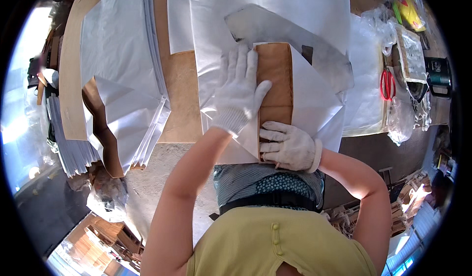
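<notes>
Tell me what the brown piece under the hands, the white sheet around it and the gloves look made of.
Brown piece: matte, flat and stiff, likely cardboard. White sheet: thin paper, sharply creased where folded. Gloves on the left hand and right hand: white knit fabric, probably cotton, ribbed cuffs.

A paper-working workshop: stacks of white sheets [123, 55] crowd the tabletop [179, 104], red scissors [387, 84] lie to its right, timber scraps [105, 236] below it.

Right of the hands: red-handled metal scissors [388, 85] on clear plastic wrap [400, 121].
Left of the hands: fanned stack of white paper sheets [125, 59].
Far right: dark green jug [439, 75].
</notes>
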`<state>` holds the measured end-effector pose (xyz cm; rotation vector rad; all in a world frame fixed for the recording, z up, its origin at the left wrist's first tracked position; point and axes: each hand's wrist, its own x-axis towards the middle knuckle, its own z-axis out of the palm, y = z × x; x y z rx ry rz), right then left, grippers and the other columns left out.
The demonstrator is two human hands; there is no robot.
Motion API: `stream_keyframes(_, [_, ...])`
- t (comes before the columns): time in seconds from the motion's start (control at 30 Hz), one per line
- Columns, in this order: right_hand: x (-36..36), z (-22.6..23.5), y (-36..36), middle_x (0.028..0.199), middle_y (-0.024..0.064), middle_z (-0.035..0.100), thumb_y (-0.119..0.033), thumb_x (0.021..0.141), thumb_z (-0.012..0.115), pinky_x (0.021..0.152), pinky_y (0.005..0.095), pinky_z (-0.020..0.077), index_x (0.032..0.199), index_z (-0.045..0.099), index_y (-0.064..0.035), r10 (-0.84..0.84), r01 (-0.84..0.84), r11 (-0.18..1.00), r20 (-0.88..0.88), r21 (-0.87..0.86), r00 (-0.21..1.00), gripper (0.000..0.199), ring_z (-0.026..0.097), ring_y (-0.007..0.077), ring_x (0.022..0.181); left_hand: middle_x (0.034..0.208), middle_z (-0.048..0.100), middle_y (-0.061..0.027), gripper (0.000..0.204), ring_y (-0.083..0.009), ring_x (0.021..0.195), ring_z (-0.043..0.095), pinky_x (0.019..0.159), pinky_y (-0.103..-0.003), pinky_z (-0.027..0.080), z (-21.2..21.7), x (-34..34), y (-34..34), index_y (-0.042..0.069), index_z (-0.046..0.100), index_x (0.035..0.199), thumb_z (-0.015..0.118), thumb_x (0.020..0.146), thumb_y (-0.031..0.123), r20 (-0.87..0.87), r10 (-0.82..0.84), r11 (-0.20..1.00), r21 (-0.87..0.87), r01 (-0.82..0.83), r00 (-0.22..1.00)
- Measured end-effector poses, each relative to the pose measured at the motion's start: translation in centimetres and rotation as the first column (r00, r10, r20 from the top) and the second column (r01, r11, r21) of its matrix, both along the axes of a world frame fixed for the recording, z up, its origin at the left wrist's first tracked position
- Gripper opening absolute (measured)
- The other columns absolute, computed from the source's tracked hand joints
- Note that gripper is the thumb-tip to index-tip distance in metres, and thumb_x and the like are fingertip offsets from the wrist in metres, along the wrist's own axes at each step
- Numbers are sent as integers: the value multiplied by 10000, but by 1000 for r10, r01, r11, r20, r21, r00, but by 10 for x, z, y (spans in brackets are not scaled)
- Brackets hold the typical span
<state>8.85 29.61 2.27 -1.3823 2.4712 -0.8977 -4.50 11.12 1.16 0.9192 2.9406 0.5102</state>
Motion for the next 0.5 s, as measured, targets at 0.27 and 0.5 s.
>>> stream_keyframes(0.27, [-8,-4,56,1524,169,567,-406,860,748,1247,561,371,1354,703,-83,-596,718,686,-476,117,647,591,484,392,1473,1643,412,-292,873,-466,1552,353,1307,-539,255,11,32,-37,-83,424,1563,652,966,511,-6,-58,993,101,58,998])
stream_keyframes(0.5, [-60,5,24,1648,230,444,-383,910,719,1295,538,267,1524,554,-17,-602,674,717,-331,178,727,733,373,447,1550,1638,426,-277,873,-455,1543,371,1303,-535,267,2,19,-15,-69,450,1543,691,937,513,-70,-42,983,177,53,997])
